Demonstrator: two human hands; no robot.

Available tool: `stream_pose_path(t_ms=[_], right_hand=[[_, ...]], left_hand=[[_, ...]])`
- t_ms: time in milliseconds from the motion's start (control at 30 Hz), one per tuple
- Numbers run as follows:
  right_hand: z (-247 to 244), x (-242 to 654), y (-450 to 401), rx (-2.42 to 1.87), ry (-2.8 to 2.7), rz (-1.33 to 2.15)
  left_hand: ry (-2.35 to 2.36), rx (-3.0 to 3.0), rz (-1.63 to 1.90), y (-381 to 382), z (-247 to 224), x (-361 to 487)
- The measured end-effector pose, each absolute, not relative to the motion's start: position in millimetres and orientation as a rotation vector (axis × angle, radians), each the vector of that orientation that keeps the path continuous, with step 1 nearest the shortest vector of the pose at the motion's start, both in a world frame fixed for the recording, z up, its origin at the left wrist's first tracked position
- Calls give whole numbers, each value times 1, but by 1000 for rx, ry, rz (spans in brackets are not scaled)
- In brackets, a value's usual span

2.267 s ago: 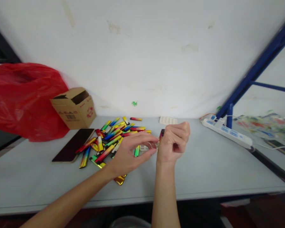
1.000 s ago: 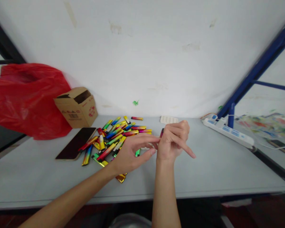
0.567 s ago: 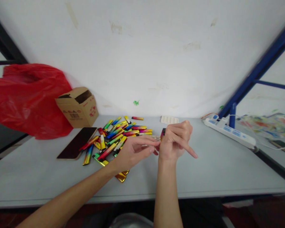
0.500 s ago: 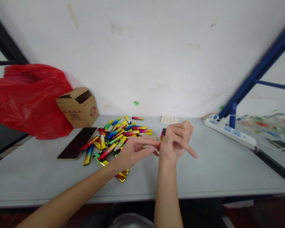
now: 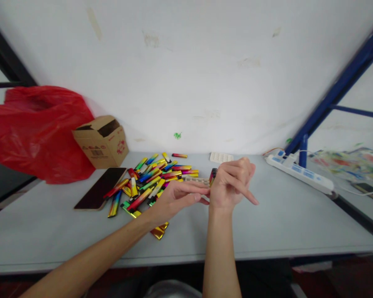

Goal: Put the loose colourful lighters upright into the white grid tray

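Note:
My left hand (image 5: pixel 182 198) reaches in over the table's middle, its fingertips close against my right wrist; what they pinch, if anything, is hidden. My right hand (image 5: pixel 233 182) is bent over at the wrist with the fingers curled and the little finger sticking out. Dark ends of a few colourful lighter-like sticks (image 5: pixel 213 175) show at its left side, partly covered by it. Behind my left fingers lies a white slotted tray (image 5: pixel 196 181). A pile of shiny multicoloured sticks (image 5: pixel 149 176) spreads left of my hands.
A dark phone (image 5: pixel 100 188), a cardboard box (image 5: pixel 103 142) and a red plastic bag (image 5: pixel 40 132) are on the left. Another white tray (image 5: pixel 221 157) lies by the wall. On the right are a power strip (image 5: pixel 300 172) and a blue frame (image 5: pixel 332 93).
More of the white slotted tray shows behind my left fingers. Both hands keep nearly the same pose, and the view has shifted slightly.

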State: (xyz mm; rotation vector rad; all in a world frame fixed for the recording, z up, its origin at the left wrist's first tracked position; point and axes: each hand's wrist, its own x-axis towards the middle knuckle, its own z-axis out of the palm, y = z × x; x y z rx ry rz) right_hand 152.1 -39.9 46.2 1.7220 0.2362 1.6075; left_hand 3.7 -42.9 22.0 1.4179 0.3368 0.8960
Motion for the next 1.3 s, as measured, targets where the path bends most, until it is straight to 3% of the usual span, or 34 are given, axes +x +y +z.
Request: stream_pose_path(t_ms=[1033,1167,1300], right_hand=[[46,161,-36,1562,-45,1638],[43,166,-35,1375,-192,1592],[53,174,-48,912,-381,1403]], left_hand=[[271,1246,805,-43,20,8],[232,1269,784,-43,18,7],[208,1339,748,-38,20,4]])
